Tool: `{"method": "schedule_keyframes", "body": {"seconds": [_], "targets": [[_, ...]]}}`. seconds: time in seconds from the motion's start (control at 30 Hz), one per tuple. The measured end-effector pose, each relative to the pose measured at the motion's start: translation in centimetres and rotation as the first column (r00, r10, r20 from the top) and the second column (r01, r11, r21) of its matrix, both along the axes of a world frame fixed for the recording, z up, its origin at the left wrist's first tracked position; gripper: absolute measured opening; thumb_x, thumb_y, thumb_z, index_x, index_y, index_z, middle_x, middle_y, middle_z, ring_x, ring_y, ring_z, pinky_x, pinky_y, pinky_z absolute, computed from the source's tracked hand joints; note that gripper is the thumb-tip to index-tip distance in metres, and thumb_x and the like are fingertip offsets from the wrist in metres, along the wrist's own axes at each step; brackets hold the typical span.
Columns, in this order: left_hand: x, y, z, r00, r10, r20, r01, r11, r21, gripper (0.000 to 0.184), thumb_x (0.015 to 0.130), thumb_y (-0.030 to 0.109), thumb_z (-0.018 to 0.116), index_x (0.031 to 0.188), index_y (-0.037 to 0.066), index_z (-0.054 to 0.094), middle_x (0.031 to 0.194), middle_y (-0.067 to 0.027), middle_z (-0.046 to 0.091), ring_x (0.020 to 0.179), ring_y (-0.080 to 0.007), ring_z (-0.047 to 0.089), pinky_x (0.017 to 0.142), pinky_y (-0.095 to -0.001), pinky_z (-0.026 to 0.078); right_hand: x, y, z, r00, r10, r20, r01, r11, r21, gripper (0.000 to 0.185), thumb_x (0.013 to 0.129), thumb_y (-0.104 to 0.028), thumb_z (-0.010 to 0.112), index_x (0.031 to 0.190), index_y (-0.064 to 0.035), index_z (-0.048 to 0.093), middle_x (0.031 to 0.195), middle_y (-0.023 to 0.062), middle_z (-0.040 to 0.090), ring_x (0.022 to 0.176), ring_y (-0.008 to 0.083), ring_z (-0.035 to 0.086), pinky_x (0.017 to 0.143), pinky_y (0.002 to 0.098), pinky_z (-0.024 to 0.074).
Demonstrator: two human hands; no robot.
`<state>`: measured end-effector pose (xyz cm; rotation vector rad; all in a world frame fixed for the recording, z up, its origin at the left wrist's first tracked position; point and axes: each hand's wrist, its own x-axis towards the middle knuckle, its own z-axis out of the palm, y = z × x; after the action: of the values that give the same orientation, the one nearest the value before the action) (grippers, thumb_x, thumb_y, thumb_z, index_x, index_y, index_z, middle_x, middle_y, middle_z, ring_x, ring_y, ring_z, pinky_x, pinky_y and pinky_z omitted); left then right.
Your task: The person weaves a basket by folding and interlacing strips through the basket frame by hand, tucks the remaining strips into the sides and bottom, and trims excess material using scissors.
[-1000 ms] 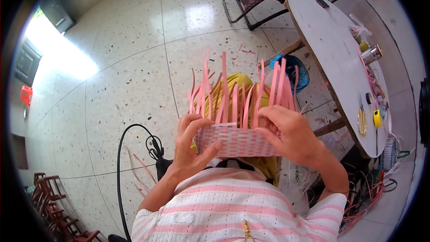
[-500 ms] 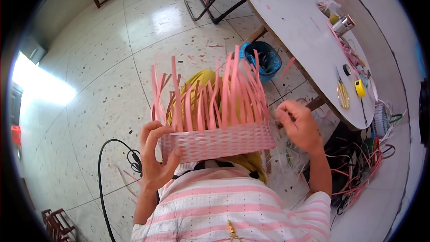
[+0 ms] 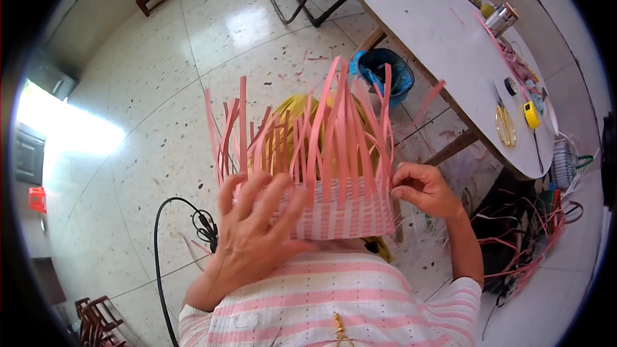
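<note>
1. I am viewing the left hand (image 3: 254,222) from its back: its fingers are standing apart, slightly bent, and it is clamping on nothing that I can see. They are spreading over the near left part of the woven basket (image 3: 357,212), and I cannot tell whether the fingertips are touching the weave.
2. I am seeing the right hand (image 3: 424,189) curling at the basket's right edge, thumb and bent fingers drawing close together. I cannot tell whether they are pinching the rim, a strand or only air.
3. The pink-and-white basket is sitting between my two hands, in front of the striped shirt (image 3: 334,289), its left end hiding behind the left hand's fingers.
4. Long pink strips (image 3: 334,141) are rising loose from the weave, just ahead of both hands, some leaning and crossing. Yellow cloth (image 3: 292,112) is showing behind them.
5. Forward of the right hand, I am noticing a bin with a blue liner (image 3: 402,95), standing beside the pale table (image 3: 430,32).
6. On that tabletop, well apart from the right hand and farther right, yellow-handled scissors (image 3: 506,130), a yellow tape measure (image 3: 531,114) and a small black roll (image 3: 511,85) are lying near one another.
7. Left of the left hand, a black cable (image 3: 158,244) is curving over the speckled floor (image 3: 138,186).
</note>
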<state>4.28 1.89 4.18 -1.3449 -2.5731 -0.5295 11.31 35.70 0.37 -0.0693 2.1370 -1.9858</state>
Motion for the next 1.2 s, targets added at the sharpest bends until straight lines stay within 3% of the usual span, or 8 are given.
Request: {"method": "schedule_keyframes", "body": {"seconds": [0.07, 0.13, 0.17, 0.4, 0.77, 1.2], "targets": [[-0.4, 1.2, -0.2, 0.997, -0.071, -0.008, 0.072, 0.997, 0.039, 0.076, 0.070, 0.057, 0.082, 0.127, 0.010, 0.065, 0.130, -0.0104, 0.057, 0.123, -0.0333, 0.052, 0.108, -0.0550, 0.035, 0.1, -0.2, -0.4, 1.000, -0.004, 0.014, 0.005, 0.998, -0.055, 0.016, 0.096, -0.011, 0.074, 0.101, 0.0005, 0.065, 0.090, -0.0009, 0.061, 0.083, 0.0062, 0.056, 0.073, 0.0234, 0.0479], [-0.5, 2.0, -0.1, 0.970, -0.243, 0.026, 0.240, 0.967, 0.084, 0.074, 0.065, 0.038, 0.085, 0.131, 0.013, 0.061, 0.132, -0.0113, 0.056, 0.119, -0.0293, 0.053, 0.104, -0.0525, 0.038, 0.3, -0.5, -0.6, 0.999, -0.030, 0.039, 0.034, 0.993, -0.113, 0.015, 0.095, -0.011, 0.075, 0.098, 0.0004, 0.065, 0.089, -0.0012, 0.062, 0.081, 0.0059, 0.056, 0.071, 0.0236, 0.0480], [-0.6, 2.3, 0.0, 0.969, -0.245, 0.034, 0.242, 0.967, 0.080, 0.074, 0.065, 0.034, 0.085, 0.131, 0.011, 0.060, 0.131, -0.0114, 0.056, 0.114, -0.0283, 0.055, 0.101, -0.0495, 0.040, 0.4, -0.4, -0.5, 0.999, -0.034, 0.042, 0.038, 0.993, -0.115, 0.015, 0.095, -0.011, 0.075, 0.098, 0.0004, 0.065, 0.089, -0.0012, 0.062, 0.081, 0.0059, 0.056, 0.071, 0.0236, 0.0480], [-1.2, 2.5, -1.5, 0.933, -0.322, 0.160, 0.312, 0.946, 0.083, 0.071, 0.069, 0.033, 0.084, 0.131, 0.009, 0.059, 0.123, -0.0090, 0.056, 0.106, -0.0267, 0.056, 0.092, -0.0454, 0.041, 0.9, 0.0, -1.4, 0.998, -0.045, 0.034, 0.049, 0.991, -0.121, 0.015, 0.095, -0.011, 0.075, 0.091, 0.0000, 0.065, 0.086, -0.0011, 0.063, 0.078, 0.0060, 0.056, 0.069, 0.0232, 0.0470], [-0.9, 2.2, -1.8, 0.941, -0.303, 0.150, 0.286, 0.950, 0.121, 0.061, 0.078, 0.035, 0.080, 0.130, 0.008, 0.060, 0.120, -0.0076, 0.057, 0.105, -0.0256, 0.056, 0.089, -0.0434, 0.043, 0.6, 0.1, -1.4, 0.999, 0.001, 0.037, 0.003, 0.992, -0.129, 0.015, 0.095, -0.010, 0.074, 0.088, -0.0001, 0.065, 0.085, -0.0017, 0.063, 0.077, 0.0055, 0.054, 0.068, 0.0228, 0.0453], [-0.7, 2.2, -2.1, 0.948, -0.288, 0.138, 0.267, 0.951, 0.154, 0.060, 0.079, 0.034, 0.080, 0.130, 0.009, 0.062, 0.118, -0.0069, 0.057, 0.105, -0.0250, 0.056, 0.087, -0.0412, 0.044, 0.3, 0.3, -1.4, 0.997, 0.062, 0.041, -0.053, 0.982, -0.180, 0.011, 0.095, -0.006, 0.072, 0.090, 0.0007, 0.065, 0.086, -0.0008, 0.061, 0.079, 0.0068, 0.052, 0.071, 0.0243, 0.0440]]}}
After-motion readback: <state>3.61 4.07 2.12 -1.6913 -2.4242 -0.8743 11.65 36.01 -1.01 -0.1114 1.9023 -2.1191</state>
